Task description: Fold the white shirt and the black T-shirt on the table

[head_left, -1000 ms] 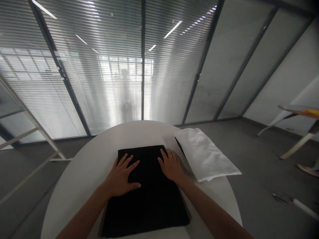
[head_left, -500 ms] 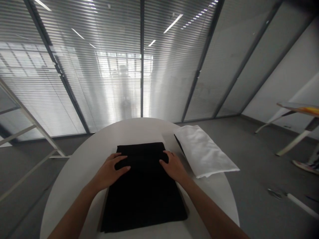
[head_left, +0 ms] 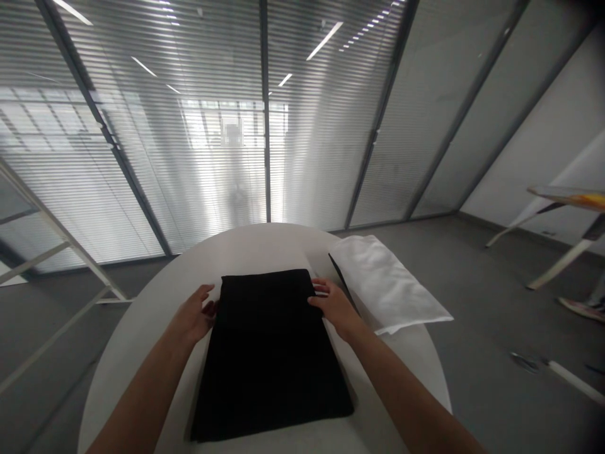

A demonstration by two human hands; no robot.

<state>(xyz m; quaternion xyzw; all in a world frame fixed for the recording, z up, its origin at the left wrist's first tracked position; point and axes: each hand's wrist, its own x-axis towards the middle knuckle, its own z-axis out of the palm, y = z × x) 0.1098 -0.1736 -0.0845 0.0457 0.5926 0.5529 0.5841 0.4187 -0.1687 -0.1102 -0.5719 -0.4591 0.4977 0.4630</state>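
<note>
A black folded cloth [head_left: 271, 359], roughly rectangular, lies flat on the round white table [head_left: 142, 353] in front of me. My left hand [head_left: 193, 317] is at the cloth's upper left edge, fingers loosely curled and apart; its fingertips reach the edge, and whether they go under it is hidden. Across from it, my right hand [head_left: 336, 307] is at the upper right edge, thumb at the cloth's border and fingers apart from the thumb alongside it. To the right lies a white folded cloth [head_left: 390, 284] with a dark layer showing along its left side, overhanging the table's edge.
A white metal frame [head_left: 75, 252] stands on the floor at left. Behind the table is a glass partition with blinds [head_left: 312, 139]. At right are another table [head_left: 567, 197], a person's shoe [head_left: 581, 309] and a white bar [head_left: 574, 381] on the grey floor.
Both hands have slid outward off the top of the black cloth to its side edges. The left hand's fingers have curled. The black cloth lies about where it was.
</note>
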